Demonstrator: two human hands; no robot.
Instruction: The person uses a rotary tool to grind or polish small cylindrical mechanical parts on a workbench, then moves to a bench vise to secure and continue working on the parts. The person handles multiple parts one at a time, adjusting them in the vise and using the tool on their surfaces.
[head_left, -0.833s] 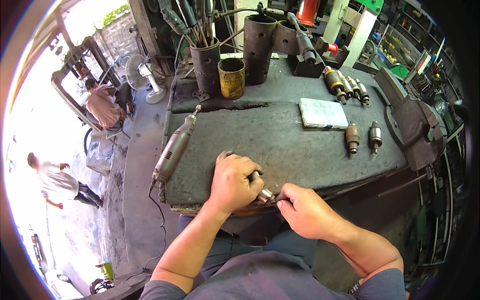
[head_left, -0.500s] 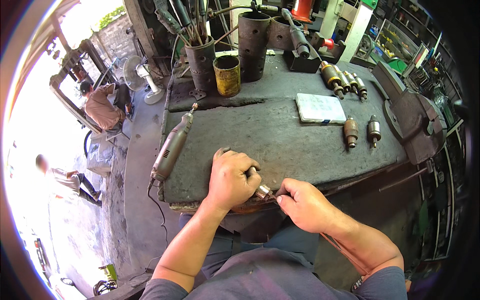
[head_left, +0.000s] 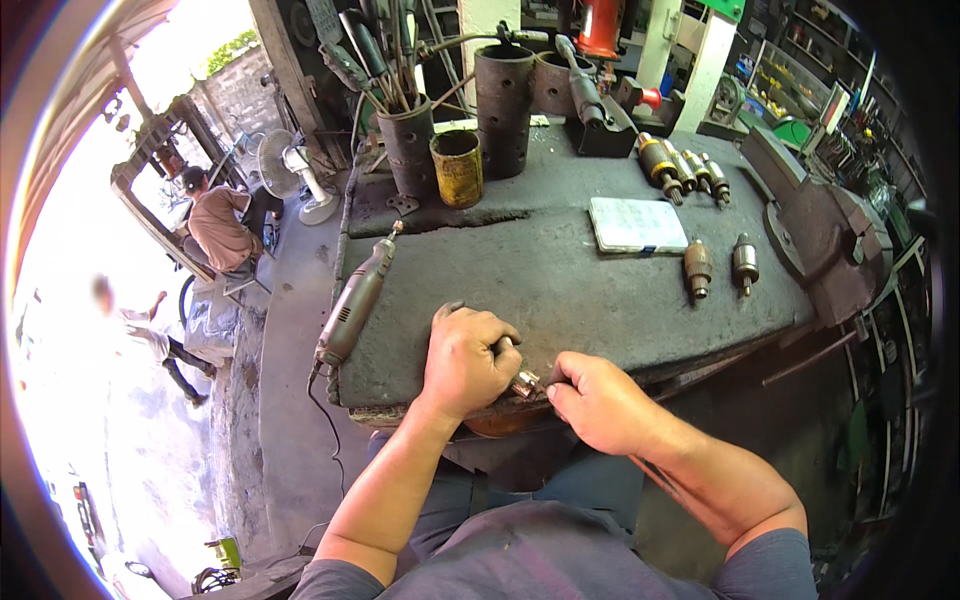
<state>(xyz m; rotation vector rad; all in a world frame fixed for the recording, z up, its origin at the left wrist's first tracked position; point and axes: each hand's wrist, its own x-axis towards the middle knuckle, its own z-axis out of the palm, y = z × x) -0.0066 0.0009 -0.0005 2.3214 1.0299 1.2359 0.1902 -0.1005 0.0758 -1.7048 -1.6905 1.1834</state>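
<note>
My left hand [head_left: 468,362] is closed round a small cylindrical metal part [head_left: 524,383] at the bench's front edge. Only its shiny, copper-tinted end shows; the rest is inside my fist. Against that end my right hand [head_left: 600,400] is pinched, thumb against fingers. What sits between those fingertips is too small and covered to name. A thin brownish strip or rod [head_left: 660,478] shows below my right wrist; I cannot tell whether it joins what the fingers pinch. Left of my hands lies a corded rotary tool [head_left: 352,310], its tip pointing away.
On the dark workbench [head_left: 450,270] rest a flat clear plastic case [head_left: 637,226], two metal cylinders with shafts [head_left: 698,268] and several armatures [head_left: 660,168]. A bench vise [head_left: 835,240] stands right. Tool-filled metal tubes [head_left: 408,155] and a yellow can [head_left: 457,175] line the back. Two people are at left.
The view has shifted slightly, and the bench appears a little lower and to the right. My hands keep nearly the same hold. The walking person at left has changed stride.
</note>
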